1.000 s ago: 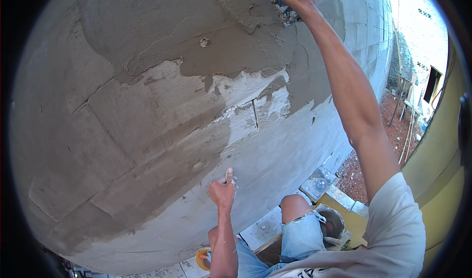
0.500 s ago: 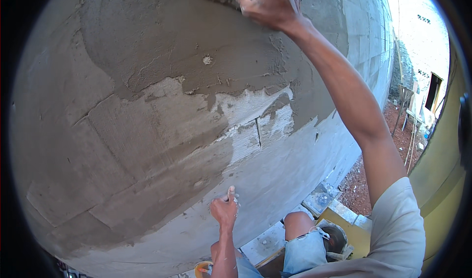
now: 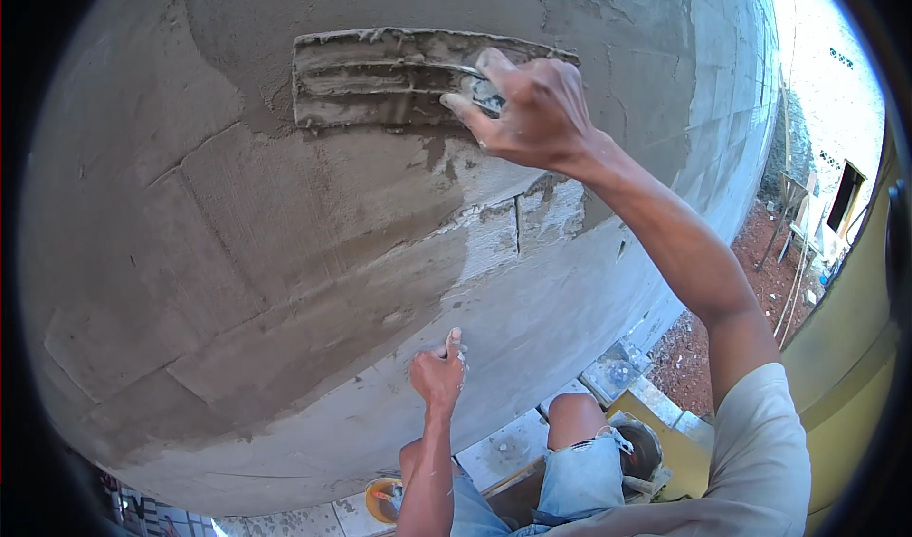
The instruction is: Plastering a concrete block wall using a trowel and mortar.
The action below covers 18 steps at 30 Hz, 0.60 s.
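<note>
My right hand [image 3: 537, 109] grips the handle of a long plastering trowel [image 3: 380, 79]. The trowel's wide blade lies along the wall [image 3: 285, 242], with wet grey mortar smeared over its back. Around and above the blade the wall has a fresh, dark coat; below it, pale block faces and joints show through in patches. Lower down, in front of the pale part of the wall, my left hand [image 3: 439, 375] is closed with its thumb pointing up. Mortar marks its fingers, and nothing shows in it.
An orange bucket [image 3: 383, 501] stands low beside my left forearm. By my knee is a round dark container [image 3: 641, 450] on a yellow ledge [image 3: 676, 421]. Pale slabs [image 3: 508, 447] run along the wall's foot. Reddish ground [image 3: 684, 366] and a wheelbarrow [image 3: 788, 200] lie off right.
My right hand has brought the trowel down the wall, covering some bare patches from view; its whole blade now shows. My left hand has risen slightly, still closed.
</note>
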{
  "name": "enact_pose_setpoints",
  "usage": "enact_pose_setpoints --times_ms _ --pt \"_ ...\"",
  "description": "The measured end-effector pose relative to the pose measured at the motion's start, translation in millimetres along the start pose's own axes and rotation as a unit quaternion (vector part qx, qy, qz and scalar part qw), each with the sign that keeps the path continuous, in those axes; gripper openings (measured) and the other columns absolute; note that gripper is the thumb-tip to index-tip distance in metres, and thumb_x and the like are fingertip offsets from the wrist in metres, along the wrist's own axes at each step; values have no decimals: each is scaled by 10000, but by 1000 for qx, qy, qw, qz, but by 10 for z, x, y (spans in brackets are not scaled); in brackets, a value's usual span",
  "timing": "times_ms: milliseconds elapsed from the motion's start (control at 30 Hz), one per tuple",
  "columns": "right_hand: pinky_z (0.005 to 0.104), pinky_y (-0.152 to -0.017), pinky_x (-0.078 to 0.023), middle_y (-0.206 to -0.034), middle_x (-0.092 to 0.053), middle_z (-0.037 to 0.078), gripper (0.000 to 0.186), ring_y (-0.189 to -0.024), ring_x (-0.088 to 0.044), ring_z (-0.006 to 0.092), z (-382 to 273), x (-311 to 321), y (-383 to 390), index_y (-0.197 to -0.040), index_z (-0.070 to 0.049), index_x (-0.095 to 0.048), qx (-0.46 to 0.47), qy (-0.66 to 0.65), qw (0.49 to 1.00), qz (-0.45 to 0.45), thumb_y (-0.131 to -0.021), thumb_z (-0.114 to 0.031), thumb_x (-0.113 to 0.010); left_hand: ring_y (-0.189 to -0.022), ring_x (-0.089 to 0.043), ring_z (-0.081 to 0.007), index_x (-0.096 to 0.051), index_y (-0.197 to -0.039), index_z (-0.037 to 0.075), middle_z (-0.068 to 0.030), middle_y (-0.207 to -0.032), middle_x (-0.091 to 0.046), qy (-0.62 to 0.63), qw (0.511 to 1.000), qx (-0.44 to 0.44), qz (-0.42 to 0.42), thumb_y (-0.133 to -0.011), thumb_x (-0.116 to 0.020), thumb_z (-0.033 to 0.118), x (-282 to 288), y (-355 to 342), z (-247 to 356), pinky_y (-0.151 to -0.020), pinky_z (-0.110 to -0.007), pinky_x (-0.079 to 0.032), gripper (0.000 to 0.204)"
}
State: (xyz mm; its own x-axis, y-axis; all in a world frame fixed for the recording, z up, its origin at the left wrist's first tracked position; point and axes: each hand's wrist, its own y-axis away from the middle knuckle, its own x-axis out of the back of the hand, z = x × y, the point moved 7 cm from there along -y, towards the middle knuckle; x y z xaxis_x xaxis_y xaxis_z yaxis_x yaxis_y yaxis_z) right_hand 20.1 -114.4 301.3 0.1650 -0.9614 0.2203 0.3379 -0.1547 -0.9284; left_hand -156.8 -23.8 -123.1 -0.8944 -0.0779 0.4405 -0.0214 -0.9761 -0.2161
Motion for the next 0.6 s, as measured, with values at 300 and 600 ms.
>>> enact_pose_setpoints --times_ms 300,600 --pt "407 -606 -503 -657 -669 145 451 -636 -611 192 657 634 -866 -754 48 -697 -170 -59 970 166 -857 -385 -765 -559 -686 -242 -842 -781 110 -64 -558 -680 -14 999 19 -35 -974 -661 559 8 48 146 -615 -409 -514 521" --pt "354 -464 -394 -570 -585 24 550 -463 -448 163 -408 -284 94 -779 -41 -736 -46 -131 933 -332 -928 -566 -670 -567 -685 -234 -834 -778 91 -63 -556 -673 9 999 30 -32 -979 -670 538 70 63 129 -619 -399 -515 517"
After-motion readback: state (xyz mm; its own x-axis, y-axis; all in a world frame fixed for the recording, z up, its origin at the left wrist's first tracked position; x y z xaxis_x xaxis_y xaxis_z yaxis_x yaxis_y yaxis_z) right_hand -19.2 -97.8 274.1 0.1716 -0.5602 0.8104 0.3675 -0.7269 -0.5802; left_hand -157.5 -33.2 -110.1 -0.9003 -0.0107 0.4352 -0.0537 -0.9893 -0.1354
